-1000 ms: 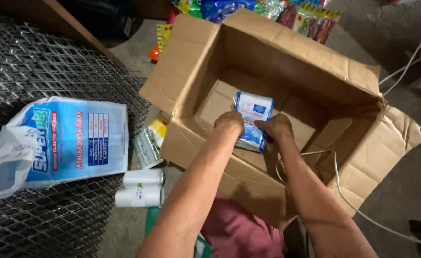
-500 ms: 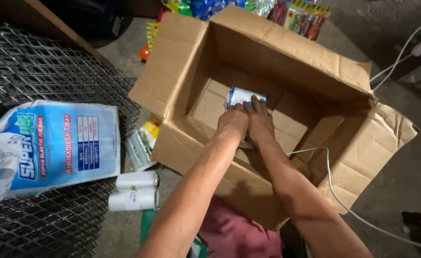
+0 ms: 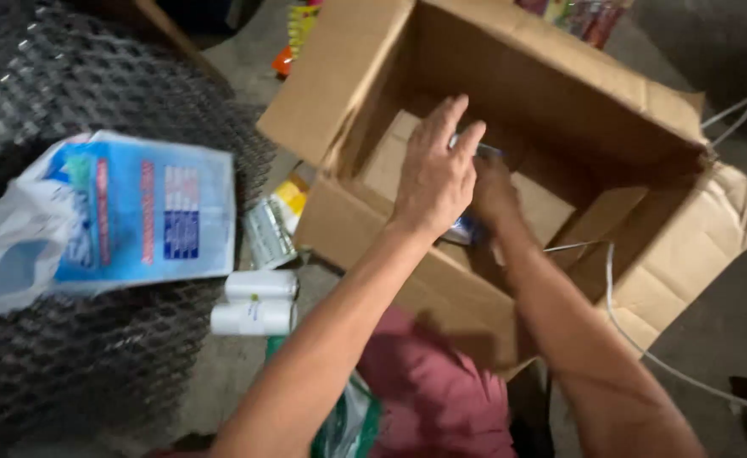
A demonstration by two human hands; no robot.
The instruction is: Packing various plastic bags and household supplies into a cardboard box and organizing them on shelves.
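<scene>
Left hand (image 3: 435, 174) has lifted off the blue-white packet (image 3: 467, 227), fingers loosely spread above the cardboard box (image 3: 560, 80)'s near wall, while right hand (image 3: 494, 193), lower and nearer, grips that packet inside; long axis unclear.

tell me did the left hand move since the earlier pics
Yes. The left hand has lifted off the blue packet and now sits higher, near the cardboard box opening, while the right hand stays down on the packet.

Concrete floor (image 3: 246, 373) bears cardboard box (image 3: 662, 271), white rolls (image 3: 254, 303).
</scene>
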